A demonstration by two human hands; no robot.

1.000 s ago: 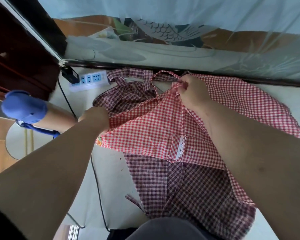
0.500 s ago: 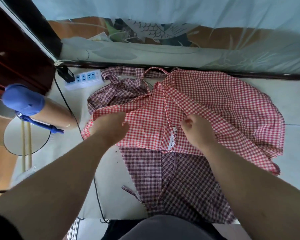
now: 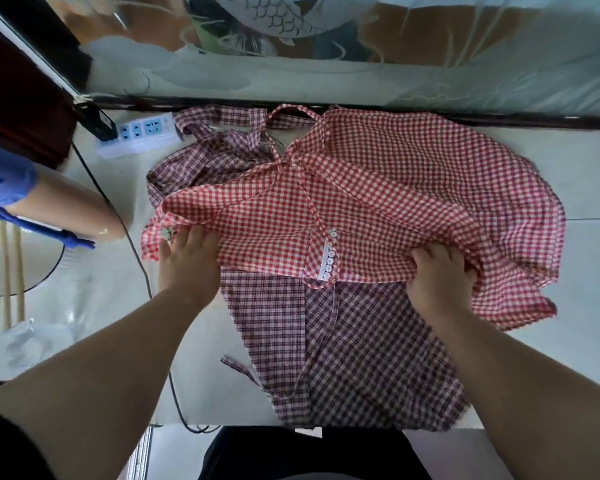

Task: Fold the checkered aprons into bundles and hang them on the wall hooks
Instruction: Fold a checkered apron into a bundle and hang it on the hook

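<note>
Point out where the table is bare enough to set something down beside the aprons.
Bare table lies right of the red apron, up to the frame edge, and left of the dark checkered apron, between it and the black cable. The far-left corner is crowded by the power strip.

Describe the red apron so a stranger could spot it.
On the pale table, two checkered aprons overlap. The red apron lies on top, toward the far edge. Only it is bright red-and-white with a white lace strip; the purple apron underneath is darker.
</note>
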